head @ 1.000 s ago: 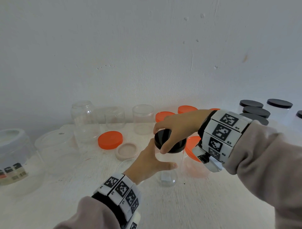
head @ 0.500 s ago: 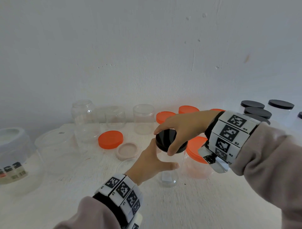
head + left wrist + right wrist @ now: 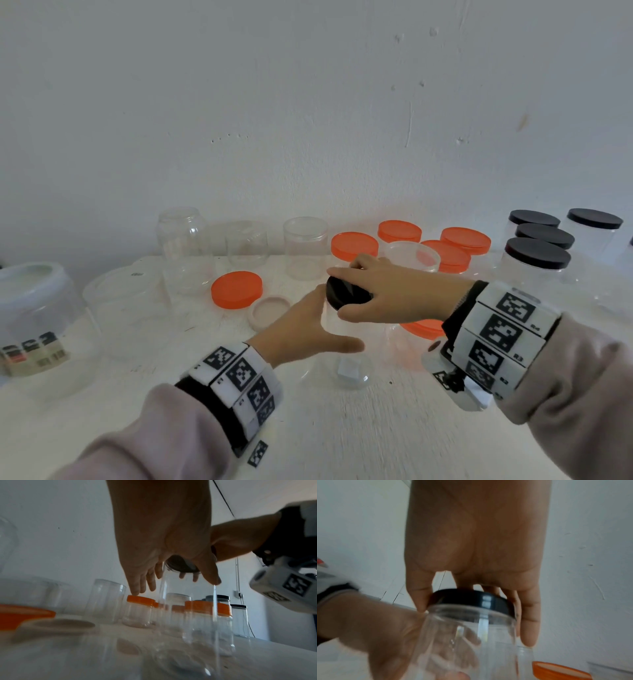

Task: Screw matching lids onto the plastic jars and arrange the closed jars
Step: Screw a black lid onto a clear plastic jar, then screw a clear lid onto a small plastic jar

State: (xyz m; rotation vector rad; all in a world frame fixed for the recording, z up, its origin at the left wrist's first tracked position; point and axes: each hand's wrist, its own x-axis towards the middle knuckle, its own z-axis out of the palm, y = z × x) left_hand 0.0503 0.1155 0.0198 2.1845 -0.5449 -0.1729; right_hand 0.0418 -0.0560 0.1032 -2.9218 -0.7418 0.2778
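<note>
A: Since half a second ago the right hand (image 3: 387,291) has rolled over the black lid (image 3: 346,294); its thumb has swung to the near side and the wrist has dropped lower.

B: So it is mid-twist. Where is the jar?

A: The clear jar (image 3: 346,359) stands on the bench (image 3: 376,438), in the middle, near the person. The left hand (image 3: 305,332) wraps its upper wall, thumb in front, fingers behind. The right hand's fingers curl round the lid's rim and grip it from above.

B: What might go wrong?

A: The lid looks tilted on the neck. If it is turned hard like that, I think the thread may cross and jam. The jar is light and empty too, so a loose left grip may let it spin with the lid.

B: And the others?

A: All look empty. Jars with orange lids (image 3: 464,240) stand just behind, black-lidded jars (image 3: 537,253) far right, open jars (image 3: 305,246) along the wall to the left. A loose orange lid (image 3: 236,289) and a beige lid (image 3: 269,310) lie left of the hands.
</note>
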